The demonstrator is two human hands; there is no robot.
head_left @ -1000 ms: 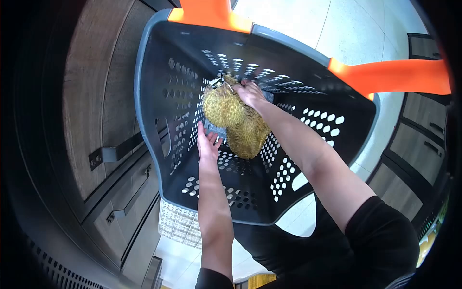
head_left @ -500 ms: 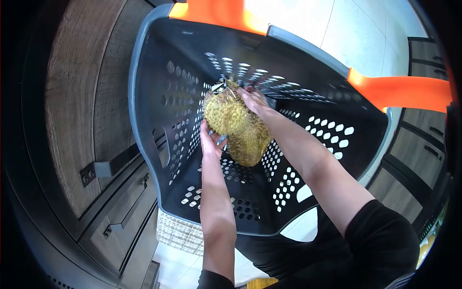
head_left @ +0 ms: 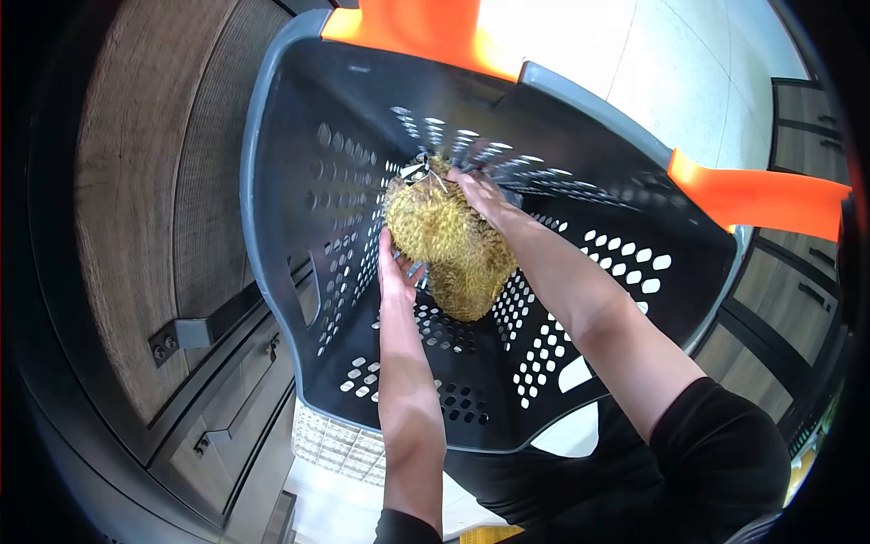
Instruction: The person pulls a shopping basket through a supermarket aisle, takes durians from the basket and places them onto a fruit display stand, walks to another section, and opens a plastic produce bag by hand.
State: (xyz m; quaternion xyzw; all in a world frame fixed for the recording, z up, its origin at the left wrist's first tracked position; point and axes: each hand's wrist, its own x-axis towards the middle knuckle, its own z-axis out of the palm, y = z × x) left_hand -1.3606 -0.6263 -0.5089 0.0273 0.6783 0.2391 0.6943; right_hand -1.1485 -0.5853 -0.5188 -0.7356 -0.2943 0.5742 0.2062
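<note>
Deep inside a dark grey basket (head_left: 317, 118) lies a yellow-brown, spiky durian (head_left: 430, 218), with a small white tag near its far end. My left hand (head_left: 396, 272) cups it from the near left side, fingers partly hidden beneath it. On its far right side rests my right hand (head_left: 478, 192), gripping from above, with fingertips out of sight. A second, browner durian (head_left: 473, 281) sits just below and to the right, against the first one. Both of my forearms reach over the basket's near rim.
Orange handles (head_left: 788, 199) stick out from the basket's far and right rim. Wooden cabinets (head_left: 136, 208) with metal pulls stand close on the left, and more drawers (head_left: 797, 281) on the right. Pale floor tiles (head_left: 675, 63) show beyond. A white patterned box (head_left: 340, 444) is under the near left edge.
The basket's far rim and orange handles appear slightly lower and farther right in view. Both hands keep their places on the durian, which has barely shifted.
</note>
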